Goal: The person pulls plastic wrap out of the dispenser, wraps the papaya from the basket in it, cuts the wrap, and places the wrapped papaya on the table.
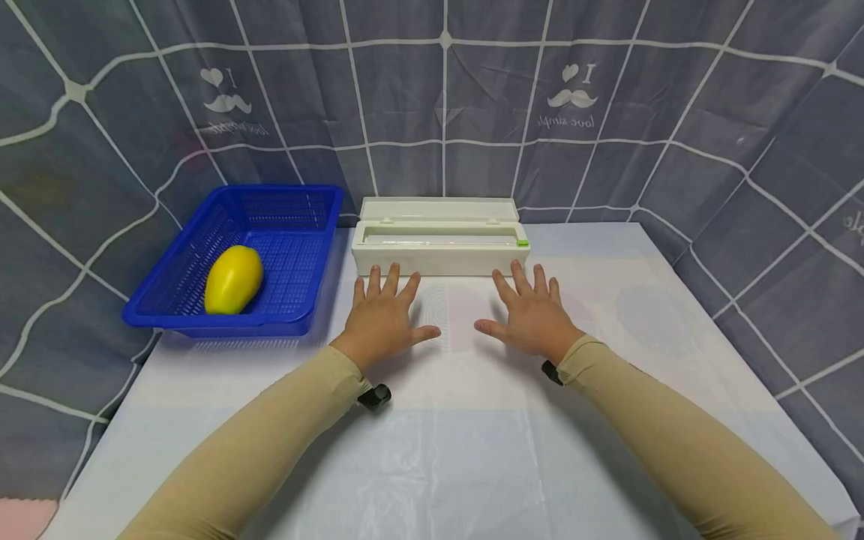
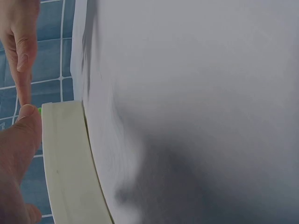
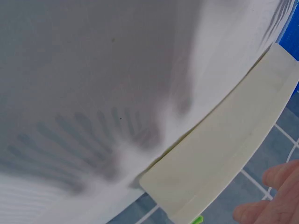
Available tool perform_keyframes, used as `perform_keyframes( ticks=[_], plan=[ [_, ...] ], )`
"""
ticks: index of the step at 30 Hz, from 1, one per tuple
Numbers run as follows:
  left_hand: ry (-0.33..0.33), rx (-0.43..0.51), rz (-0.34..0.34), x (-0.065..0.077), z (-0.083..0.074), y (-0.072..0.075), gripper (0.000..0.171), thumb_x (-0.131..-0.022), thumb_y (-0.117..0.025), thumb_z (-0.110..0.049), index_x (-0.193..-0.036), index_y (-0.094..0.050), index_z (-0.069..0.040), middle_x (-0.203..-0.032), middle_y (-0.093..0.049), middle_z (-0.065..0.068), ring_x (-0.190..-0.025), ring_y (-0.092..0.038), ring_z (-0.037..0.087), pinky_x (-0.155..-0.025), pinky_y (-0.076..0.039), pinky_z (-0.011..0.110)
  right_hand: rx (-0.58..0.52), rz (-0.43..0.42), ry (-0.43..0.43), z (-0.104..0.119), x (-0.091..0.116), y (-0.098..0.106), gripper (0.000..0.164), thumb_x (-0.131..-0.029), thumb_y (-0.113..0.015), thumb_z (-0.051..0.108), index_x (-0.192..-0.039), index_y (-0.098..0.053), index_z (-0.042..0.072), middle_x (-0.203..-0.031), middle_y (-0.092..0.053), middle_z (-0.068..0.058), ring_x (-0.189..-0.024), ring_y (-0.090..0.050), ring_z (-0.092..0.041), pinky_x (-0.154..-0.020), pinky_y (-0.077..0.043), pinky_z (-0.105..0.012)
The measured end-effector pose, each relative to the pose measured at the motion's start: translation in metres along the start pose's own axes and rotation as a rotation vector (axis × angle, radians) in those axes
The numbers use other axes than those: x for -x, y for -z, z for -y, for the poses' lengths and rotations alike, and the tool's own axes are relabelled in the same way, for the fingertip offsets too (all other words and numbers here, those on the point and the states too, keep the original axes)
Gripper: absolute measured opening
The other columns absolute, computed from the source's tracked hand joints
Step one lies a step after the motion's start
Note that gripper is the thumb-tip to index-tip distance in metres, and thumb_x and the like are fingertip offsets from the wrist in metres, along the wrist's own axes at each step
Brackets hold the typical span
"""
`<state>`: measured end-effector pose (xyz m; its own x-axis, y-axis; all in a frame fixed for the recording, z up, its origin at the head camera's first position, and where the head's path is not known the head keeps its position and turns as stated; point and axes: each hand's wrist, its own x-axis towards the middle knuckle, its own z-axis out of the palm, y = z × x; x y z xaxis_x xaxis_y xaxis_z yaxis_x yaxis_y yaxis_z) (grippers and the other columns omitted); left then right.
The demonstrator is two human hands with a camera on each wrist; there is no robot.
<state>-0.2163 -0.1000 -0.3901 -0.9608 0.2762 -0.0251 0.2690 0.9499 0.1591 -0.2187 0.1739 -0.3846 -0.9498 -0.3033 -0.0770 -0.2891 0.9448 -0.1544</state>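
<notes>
Both hands hover over the table with fingers spread and nothing held. The left hand [image 1: 380, 324] is in front of the left half of a long white box [image 1: 439, 262]. My right hand [image 1: 531, 319] is in front of its right half, thumbs pointing toward each other. The box's lid [image 1: 439, 208] is tipped back, showing a roll of clear film [image 1: 439, 240] inside and a small green slider [image 1: 523, 243] at the right end. In the left wrist view the box's front [image 2: 70, 163] lies beyond the left fingers; the right wrist view shows the same front [image 3: 224, 135].
A blue plastic basket [image 1: 307, 255] stands at the left, with a yellow mango-shaped fruit [image 1: 233, 280] in it. The table [image 1: 459, 465] has a white cover. A grey curtain with white lines [image 1: 398, 90] hangs behind and at both sides.
</notes>
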Motion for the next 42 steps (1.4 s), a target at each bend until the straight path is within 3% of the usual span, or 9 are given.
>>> perform_keyframes(
  ticks=[21,31,42],
  plan=[
    [-0.006,0.037,-0.021,-0.005,0.004,0.005,0.101,-0.093,-0.06,-0.075,-0.169,-0.024,-0.018,-0.176,-0.014,0.022,-0.162,-0.005,0.051,-0.129,-0.008,0.069,-0.021,-0.008,-0.011,-0.008,-0.007,0.006,0.101,-0.098,-0.052,0.073,-0.17,-0.014,0.014,-0.177,-0.001,-0.022,-0.159,0.003,-0.058,-0.126,-0.005,-0.074],
    [0.03,0.14,-0.201,-0.03,0.032,0.013,0.082,-0.102,-0.06,-0.058,-0.162,-0.038,-0.005,-0.17,-0.031,0.025,-0.159,-0.023,0.05,-0.129,-0.019,0.064,-0.13,-0.149,-0.004,-0.038,-0.033,0.017,0.074,-0.106,-0.06,0.042,-0.165,-0.033,0.006,-0.172,-0.022,-0.027,-0.158,-0.016,-0.055,-0.128,-0.016,-0.068],
    [0.137,0.248,-0.322,-0.064,0.061,0.017,0.063,-0.108,-0.056,-0.036,-0.156,-0.043,0.003,-0.163,-0.04,0.029,-0.154,-0.034,0.05,-0.127,-0.026,0.062,-0.132,-0.291,0.046,-0.058,-0.076,0.025,0.049,-0.106,-0.062,0.028,-0.149,-0.058,0.004,-0.16,-0.047,-0.026,-0.151,-0.038,-0.048,-0.126,-0.028,-0.062]
  ],
)
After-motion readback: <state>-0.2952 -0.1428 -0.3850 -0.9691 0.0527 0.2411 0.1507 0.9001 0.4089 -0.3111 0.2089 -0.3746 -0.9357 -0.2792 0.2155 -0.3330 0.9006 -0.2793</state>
